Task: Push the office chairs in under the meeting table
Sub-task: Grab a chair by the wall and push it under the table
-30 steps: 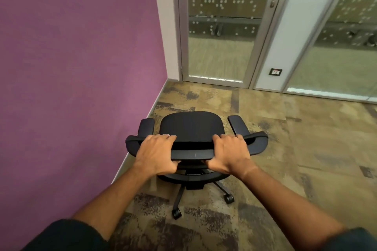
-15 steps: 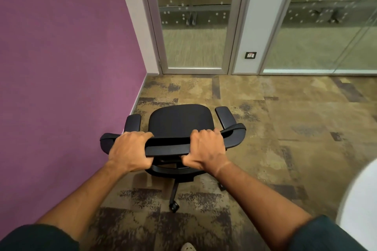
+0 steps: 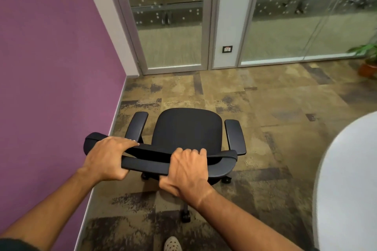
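Observation:
A black office chair [image 3: 187, 128] on castors stands on the carpet near the purple wall, its seat facing the glass door. I look down on it from behind. My left hand [image 3: 106, 157] grips the left part of the backrest's top edge. My right hand [image 3: 186, 171] grips the same edge further right, fingers curled over it. The rounded white edge of the meeting table [image 3: 346, 179] fills the lower right, about a chair's width to the right of the chair.
The purple wall [image 3: 51, 87] runs along the left, close to the chair's left armrest. A glass door [image 3: 169, 26] and glass panels close the far side. A potted plant [image 3: 367, 57] stands at the far right. My shoe [image 3: 172, 244] shows at the bottom.
The view has swung to the right, bringing more of the white table into sight. The chair has turned slightly clockwise and come nearer. Both hands keep their hold on the backrest.

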`<state>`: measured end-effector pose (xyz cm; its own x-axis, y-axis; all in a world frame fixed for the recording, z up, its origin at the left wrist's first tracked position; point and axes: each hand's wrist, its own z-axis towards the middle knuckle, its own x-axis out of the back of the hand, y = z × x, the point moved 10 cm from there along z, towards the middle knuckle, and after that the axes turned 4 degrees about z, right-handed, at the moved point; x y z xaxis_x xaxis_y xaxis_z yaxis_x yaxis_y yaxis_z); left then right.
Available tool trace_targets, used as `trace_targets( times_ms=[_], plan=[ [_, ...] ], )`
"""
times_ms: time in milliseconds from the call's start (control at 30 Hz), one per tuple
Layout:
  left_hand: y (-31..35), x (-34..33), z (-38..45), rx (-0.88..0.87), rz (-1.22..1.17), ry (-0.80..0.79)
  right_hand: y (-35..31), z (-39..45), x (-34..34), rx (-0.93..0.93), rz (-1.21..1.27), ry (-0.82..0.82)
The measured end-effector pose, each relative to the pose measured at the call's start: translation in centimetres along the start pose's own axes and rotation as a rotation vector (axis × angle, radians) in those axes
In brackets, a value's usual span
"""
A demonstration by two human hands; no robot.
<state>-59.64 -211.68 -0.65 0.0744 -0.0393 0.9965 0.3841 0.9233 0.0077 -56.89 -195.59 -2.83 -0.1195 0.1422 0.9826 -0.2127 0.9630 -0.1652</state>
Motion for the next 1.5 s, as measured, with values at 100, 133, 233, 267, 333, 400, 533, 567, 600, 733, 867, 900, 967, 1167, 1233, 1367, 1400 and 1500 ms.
trace_targets(
  times_ms=[100,133,233,267,333,400,533,567,600,733,867,900,967,1167,1233,1367,1400,1500],
  plan=[
    [-0.8,-0.8,0.8,-0.053,0.002,-0.023,-0.2,-0.2,-0.2,-0.064,-0.002,-0.002],
    [-1.0,-1.0,1.3,-0.081,-0.001,-0.026,-0.2,-0.2,-0.2,-0.088,-0.004,0.001],
    [-1.0,-1.3,2.6,-0.167,-0.01,-0.041,-0.2,-0.3,0.0,-0.159,-0.019,-0.008],
    [-0.9,-1.4,2.9,-0.197,-0.013,-0.045,-0.1,-0.4,0.0,-0.181,-0.025,-0.009],
    [-1.0,-1.7,3.7,-0.251,-0.021,-0.05,-0.1,-0.3,0.3,-0.227,-0.033,0.0],
    [-0.9,-1.6,4.6,-0.295,-0.041,-0.044,-0.1,-0.1,0.5,-0.26,-0.029,-0.002],
    [-0.1,-1.4,5.8,-0.378,-0.038,-0.041,-0.1,-0.3,0.7,-0.306,-0.038,-0.003],
    [0.0,-1.5,6.2,-0.391,-0.034,-0.048,0.0,-0.3,0.8,-0.317,-0.037,-0.001],
    [0.0,-1.7,6.7,-0.4,-0.032,-0.054,0.2,-0.3,0.8,-0.325,-0.029,-0.002],
    [0.6,-2.2,8.4,-0.434,-0.022,-0.074,1.2,-0.1,0.9,-0.355,0.02,-0.006],
    [1.7,-2.4,10.0,-0.472,-0.011,-0.106,2.6,0.1,1.0,-0.383,0.04,0.019],
    [2.1,-2.4,10.4,-0.482,-0.009,-0.108,2.9,0.1,1.0,-0.389,0.044,0.029],
    [2.8,-2.3,11.1,-0.502,0.002,-0.099,3.5,0.1,1.1,-0.401,0.035,0.048],
    [5.0,-2.1,12.8,-0.526,-0.013,-0.06,5.6,0.0,1.3,-0.427,-0.001,0.094],
    [5.9,-2.0,13.3,-0.541,-0.02,-0.047,6.4,-0.2,1.4,-0.45,-0.011,0.106],
    [7.1,-2.2,14.7,-0.587,-0.042,-0.056,7.6,-0.3,1.6,-0.517,-0.003,0.119],
    [7.2,-2.4,15.1,-0.602,-0.043,-0.062,7.7,-0.3,1.8,-0.535,-0.009,0.136],
    [7.7,-2.7,16.4,-0.667,-0.046,-0.057,8.2,-0.1,1.8,-0.61,-0.039,0.164]
  ],
)
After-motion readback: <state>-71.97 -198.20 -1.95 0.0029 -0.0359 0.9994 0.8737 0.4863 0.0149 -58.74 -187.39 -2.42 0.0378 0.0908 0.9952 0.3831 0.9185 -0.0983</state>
